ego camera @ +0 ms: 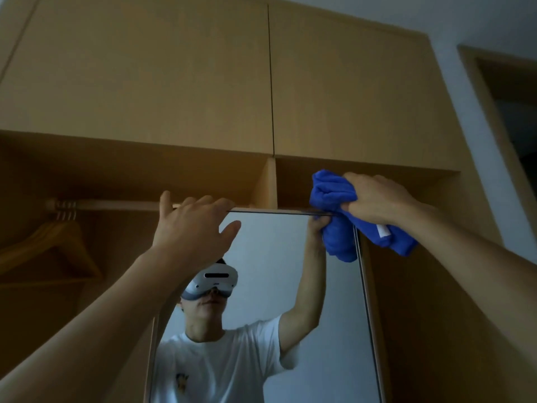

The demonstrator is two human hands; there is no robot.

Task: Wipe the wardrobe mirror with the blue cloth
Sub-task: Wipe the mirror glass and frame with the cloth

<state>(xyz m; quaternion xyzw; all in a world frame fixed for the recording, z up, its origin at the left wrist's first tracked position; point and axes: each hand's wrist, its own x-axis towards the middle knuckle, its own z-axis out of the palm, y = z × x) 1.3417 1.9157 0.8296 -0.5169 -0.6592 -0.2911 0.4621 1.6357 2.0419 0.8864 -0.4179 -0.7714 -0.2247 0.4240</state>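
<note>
Right hand [374, 199]: fingers curl tight round the bunched cloth [334, 193] and hold it as a wad.
Cloth position: at the mirror's [276, 257] top right corner. It overlaps the top edge and the right edge, and one end hangs below the hand.
Cloth contact: its reflection meets it at the glass, so it appears to press on the surface.
Left hand [191, 228]: at the top edge, left of centre. The fingers bend over the edge with the tips hidden, the little finger stands straight and the thumb is spread apart in front of the glass. Whether the hand grips the edge cannot be told.
Progress, judged: an early pass along the top, at the corner.
Done: not determinable; the glass shows no streaks or wet marks.
Left: probably the whole area below the top edge.
Surroundings: open wardrobe [145, 82] with a hanger [58, 248] on the rail [116, 204].
</note>
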